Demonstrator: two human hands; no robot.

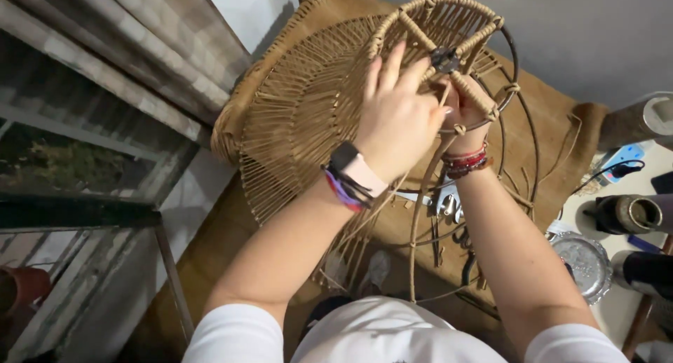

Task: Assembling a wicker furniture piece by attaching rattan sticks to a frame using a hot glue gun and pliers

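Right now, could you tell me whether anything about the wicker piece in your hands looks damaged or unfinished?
Yes. The wicker frame is closely woven on its left, but to the right of the left hand and right hand the dark metal hoops are bare, and loose cane strands hang down unwoven.

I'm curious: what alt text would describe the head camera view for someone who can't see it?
Seen from above, a person's left hand and right hand work together at the woven top of a round wicker chair frame, gripping tan cane strands. The left wrist wears a watch, the right red bracelets. Metal pliers lie below on brown cloth.
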